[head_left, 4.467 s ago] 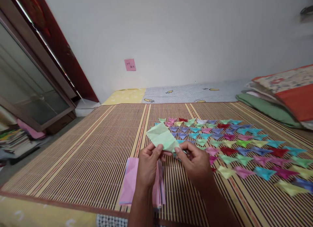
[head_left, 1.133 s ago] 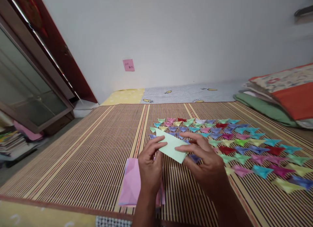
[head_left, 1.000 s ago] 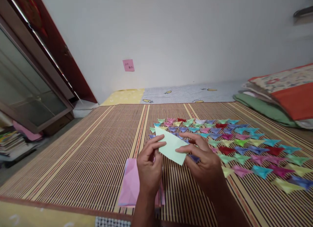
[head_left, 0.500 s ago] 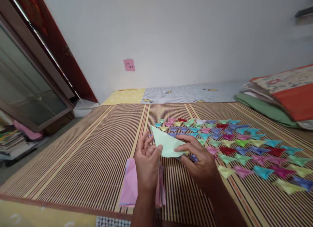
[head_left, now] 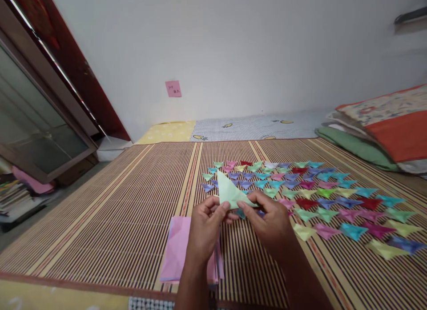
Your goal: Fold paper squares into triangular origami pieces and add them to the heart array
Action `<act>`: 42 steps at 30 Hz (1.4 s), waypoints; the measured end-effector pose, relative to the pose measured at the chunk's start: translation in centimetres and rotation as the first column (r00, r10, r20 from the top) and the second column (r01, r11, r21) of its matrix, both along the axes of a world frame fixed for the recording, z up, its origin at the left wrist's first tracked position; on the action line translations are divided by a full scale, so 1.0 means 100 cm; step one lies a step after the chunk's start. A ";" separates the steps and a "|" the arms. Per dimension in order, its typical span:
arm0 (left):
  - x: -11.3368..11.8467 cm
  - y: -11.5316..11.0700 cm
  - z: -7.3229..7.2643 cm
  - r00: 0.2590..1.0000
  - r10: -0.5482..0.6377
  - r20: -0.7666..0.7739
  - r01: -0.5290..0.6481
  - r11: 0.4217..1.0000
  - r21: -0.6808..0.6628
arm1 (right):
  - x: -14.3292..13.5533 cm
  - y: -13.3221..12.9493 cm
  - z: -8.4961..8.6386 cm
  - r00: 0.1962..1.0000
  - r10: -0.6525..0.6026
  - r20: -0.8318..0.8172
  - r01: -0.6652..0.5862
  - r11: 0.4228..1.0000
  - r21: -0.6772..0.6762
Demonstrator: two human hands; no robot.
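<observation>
A white wall (head_left: 233,47) fills the far side of the room, with a dark red door (head_left: 76,70) and a frosted glass panel (head_left: 43,110) at the left. In front lies a broad striped mat (head_left: 126,212), spread over patterned cloth (head_left: 173,131) on what looks like a bed; it probably gives the paper a firm, level surface. A pile of pillows and folded fabric (head_left: 396,127) sits at the mat's far right corner, away from the paper. Many small folded paper shapes (head_left: 307,185) cover the right half in loose rows, points spread sideways, perhaps set out this way to keep them apart and easy to count. Near the front edge, partly hidden by the left forearm, is a stack of pink and bluish sheets (head_left: 175,247), seemingly placed within easy reach. The left hand (head_left: 205,225) and right hand (head_left: 270,221) meet above the mat, between them a pale green paper (head_left: 230,192) folded to a triangle, one corner pointing up. The fingers of both hands pinch its lower edge, thumbs in front, likely to hold the layers flat
</observation>
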State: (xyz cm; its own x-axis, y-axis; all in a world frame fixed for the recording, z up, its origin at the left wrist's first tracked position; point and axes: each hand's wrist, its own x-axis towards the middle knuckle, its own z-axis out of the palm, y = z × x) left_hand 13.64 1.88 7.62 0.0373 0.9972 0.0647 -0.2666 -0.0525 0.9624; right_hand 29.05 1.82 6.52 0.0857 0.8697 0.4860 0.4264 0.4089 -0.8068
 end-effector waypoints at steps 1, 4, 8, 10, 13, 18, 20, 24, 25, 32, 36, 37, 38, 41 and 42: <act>0.000 0.000 0.000 1.000 0.001 0.002 -0.001 1.000 -0.001 | 0.000 0.000 0.000 1.000 -0.003 -0.006 0.003 1.000 -0.015; 0.001 0.000 -0.002 1.000 0.018 -0.004 -0.018 1.000 0.000 | 0.001 -0.002 0.002 1.000 0.000 -0.017 -0.001 0.999 -0.045; 0.000 0.000 -0.002 1.000 0.022 -0.006 -0.022 1.000 0.001 | 0.000 -0.002 0.004 1.000 -0.008 -0.011 0.007 0.999 -0.053; 0.000 0.000 -0.001 1.000 0.009 0.003 -0.009 1.000 -0.007 | 0.000 -0.002 0.004 1.000 -0.018 -0.003 0.018 0.999 -0.042; -0.001 -0.001 0.001 1.000 -0.022 0.011 0.022 1.000 -0.019 | 0.000 -0.001 0.005 1.000 -0.028 0.002 0.028 0.999 -0.024; 0.000 0.000 -0.002 0.999 -0.024 0.024 0.025 0.999 -0.042 | 0.000 -0.003 0.007 1.000 -0.005 -0.014 0.004 0.999 -0.051; 0.000 0.001 -0.005 0.999 -0.009 0.050 0.011 0.999 -0.038 | 0.000 -0.003 0.007 0.999 0.014 -0.049 -0.018 0.997 -0.074; 0.000 0.005 -0.009 0.989 0.001 0.146 0.008 0.998 -0.055 | 0.001 -0.001 0.003 0.975 0.044 -0.220 -0.074 0.989 -0.129; 0.000 0.006 -0.010 0.985 0.006 0.171 0.005 0.998 -0.062 | 0.001 0.001 0.001 0.958 0.060 -0.281 -0.101 0.986 -0.135; -0.001 0.008 -0.011 0.972 0.092 0.214 -0.079 0.994 -0.069 | 0.010 0.010 -0.008 0.864 0.167 -0.476 -0.264 0.953 -0.146; -0.003 0.005 -0.010 0.998 0.040 0.056 -0.039 0.999 -0.010 | 0.011 0.006 -0.001 0.936 0.163 -0.311 -0.232 0.952 -0.199; -0.003 0.004 -0.009 1.000 0.006 0.028 -0.006 1.000 -0.001 | 0.009 0.005 0.001 0.941 0.169 -0.294 -0.231 0.955 -0.189; -0.002 0.002 -0.009 1.000 -0.026 0.011 0.026 1.000 0.005 | 0.007 0.004 0.002 0.938 0.176 -0.298 -0.234 0.957 -0.173; 0.002 0.000 -0.006 0.997 -0.067 0.028 0.067 0.998 -0.004 | -0.001 0.001 0.005 0.923 0.142 -0.358 -0.203 0.970 -0.137; 0.004 0.000 -0.005 0.997 -0.064 0.049 0.065 0.998 -0.019 | -0.003 0.000 0.005 0.915 0.115 -0.388 -0.181 0.974 -0.138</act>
State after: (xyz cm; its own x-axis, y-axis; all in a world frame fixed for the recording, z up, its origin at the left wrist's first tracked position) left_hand 14.08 1.85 7.09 0.0987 0.9940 0.0478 -0.3149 -0.0143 0.9490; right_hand 28.75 1.86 7.05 0.0972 0.9521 0.2899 0.0240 0.2890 -0.9570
